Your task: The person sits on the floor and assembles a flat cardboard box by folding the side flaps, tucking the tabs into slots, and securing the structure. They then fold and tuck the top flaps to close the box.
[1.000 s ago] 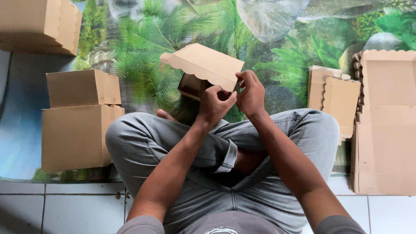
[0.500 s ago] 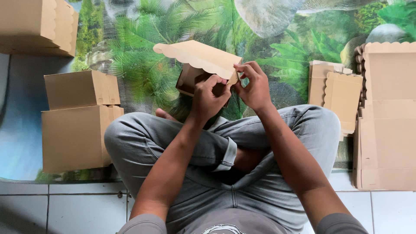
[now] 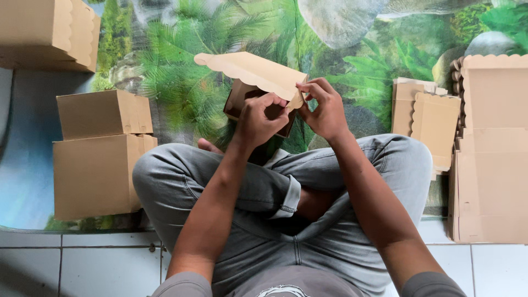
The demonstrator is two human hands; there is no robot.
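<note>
since half a second ago the scalloped lid has dropped closer to level. left hand (image 3: 263,118) and right hand (image 3: 324,107) both pinch the half-folded brown box (image 3: 250,82) at centre frame, above the crossed legs, steadying its corner. finished boxes (image 3: 96,159) sit stacked left; flat blanks (image 3: 492,148) lie piled at right.
</note>
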